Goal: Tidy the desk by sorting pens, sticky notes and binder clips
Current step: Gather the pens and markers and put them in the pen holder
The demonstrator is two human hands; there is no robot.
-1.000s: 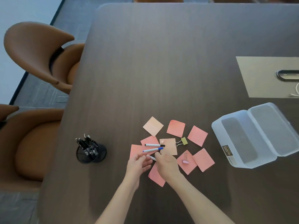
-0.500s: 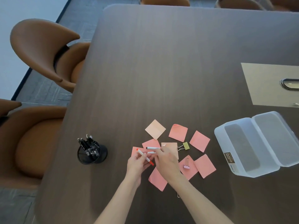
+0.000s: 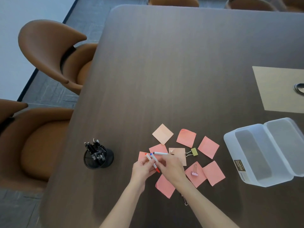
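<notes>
Several pink and peach sticky notes (image 3: 208, 146) lie scattered on the dark table (image 3: 164, 71). My left hand (image 3: 142, 169) grips a red-capped pen (image 3: 148, 157). My right hand (image 3: 171, 168) pinches a blue-tipped pen (image 3: 153, 156) right beside the red one, and the two hands touch. A black-tipped pen (image 3: 160, 153) lies on the notes just beyond my right fingers. A green binder clip (image 3: 194, 151) and a pink binder clip (image 3: 195, 173) rest on notes to the right. The wire handle of another clip (image 3: 185, 202) shows beside my right forearm.
A black mesh pen cup (image 3: 98, 159) holding several dark pens stands left of my hands. A clear plastic box (image 3: 230, 145) with its lid open sits at the right. A tan mat (image 3: 279, 89) lies far right. Brown chairs (image 3: 49, 51) line the table's left edge.
My left hand has picked up the red pen. The blue pen has left the notes and come beside it between my hands. The black pen stays where it was.
</notes>
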